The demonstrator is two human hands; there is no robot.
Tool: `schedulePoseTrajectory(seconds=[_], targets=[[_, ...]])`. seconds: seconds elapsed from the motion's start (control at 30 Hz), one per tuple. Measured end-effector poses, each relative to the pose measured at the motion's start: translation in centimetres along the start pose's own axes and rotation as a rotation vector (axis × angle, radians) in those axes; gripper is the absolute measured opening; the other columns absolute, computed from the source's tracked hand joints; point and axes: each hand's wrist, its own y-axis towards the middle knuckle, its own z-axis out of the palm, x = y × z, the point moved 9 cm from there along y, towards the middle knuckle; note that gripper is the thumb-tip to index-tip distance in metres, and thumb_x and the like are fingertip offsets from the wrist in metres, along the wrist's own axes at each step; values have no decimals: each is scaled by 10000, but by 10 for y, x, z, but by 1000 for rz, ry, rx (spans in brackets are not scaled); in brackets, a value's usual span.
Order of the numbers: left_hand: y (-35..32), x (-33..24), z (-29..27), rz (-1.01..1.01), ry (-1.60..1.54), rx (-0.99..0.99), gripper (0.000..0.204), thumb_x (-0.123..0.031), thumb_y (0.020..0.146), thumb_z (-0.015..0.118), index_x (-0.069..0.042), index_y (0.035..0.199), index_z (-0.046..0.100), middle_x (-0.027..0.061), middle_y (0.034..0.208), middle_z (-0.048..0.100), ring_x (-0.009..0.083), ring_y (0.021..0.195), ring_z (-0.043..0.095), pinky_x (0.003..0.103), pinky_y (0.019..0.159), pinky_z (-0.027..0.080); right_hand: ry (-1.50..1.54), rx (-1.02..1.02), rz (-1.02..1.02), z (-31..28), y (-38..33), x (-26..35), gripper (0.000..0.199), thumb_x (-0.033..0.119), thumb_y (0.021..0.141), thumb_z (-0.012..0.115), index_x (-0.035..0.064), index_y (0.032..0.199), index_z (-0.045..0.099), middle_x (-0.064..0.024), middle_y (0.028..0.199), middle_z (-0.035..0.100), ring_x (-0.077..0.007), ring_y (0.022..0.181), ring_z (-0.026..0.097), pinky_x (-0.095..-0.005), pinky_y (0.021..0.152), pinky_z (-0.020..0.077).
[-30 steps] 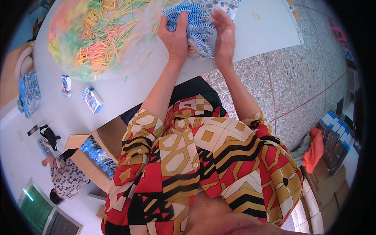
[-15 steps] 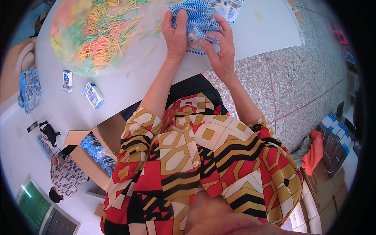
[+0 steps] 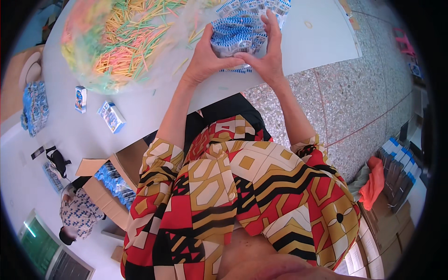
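A bundle of blue-and-white packets (image 3: 238, 39) is held between my two hands over the far middle of the table. My left hand (image 3: 205, 58) wraps its left side, with the thumb stretched along the near edge. My right hand (image 3: 271, 58) holds the right side, its fingers pointing away from me and its thumb meeting the left thumb in front. More packets of the same kind (image 3: 280, 7) lie just beyond the bundle. Left of my hands, a clear plastic bag (image 3: 161, 58) is spread open around many thin pink, yellow and green sticks (image 3: 126, 58).
Two small blue-and-white boxes (image 3: 112, 117) are on the left part of the white table (image 3: 322, 42). A rubber band (image 3: 308, 24) lies at right. An open carton (image 3: 109, 205) of blue packets stands lower left, near another person (image 3: 81, 212). Speckled floor borders the table's right side.
My left hand has turned and slid toward me, its thumb now across the near edge. The right fingers have straightened along the side. The packets look squared into a tighter bundle.
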Motion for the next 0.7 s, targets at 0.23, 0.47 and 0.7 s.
schedulePoseTrajectory(seconds=[0.23, 0.47, 0.7], targets=[[-9, 0, 8, -20, -23, 52, 924, -105, 544, 850, -111, 1318, 345, 86, 1171, 530, 167, 1082, 518, 299, 944, 425, 143, 348, 212, 7, -11, -26, 969, 131, 599, 814, 105, 1403, 272, -111, 1374, 361, -218, 1233, 391, -336, 1018, 351], [-17, 10, 10, -58, -44, 53, 950, -99, 554, 845, -124, 1330, 297, 84, 1178, 524, 176, 1088, 521, 309, 951, 421, 322, 496, 466, 18, -24, -44, 898, 149, 623, 776, 88, 1381, 298, -90, 1287, 462, -191, 1201, 420, -333, 1038, 321], [-15, 14, 6, -50, 269, 40, 921, -127, 570, 844, -63, 1305, 291, 107, 1135, 547, 189, 1065, 540, 314, 925, 435, 71, 523, 357, 18, -19, -32, 857, 120, 664, 737, 54, 1380, 270, -108, 1272, 476, -207, 1169, 454, -331, 1012, 336]])
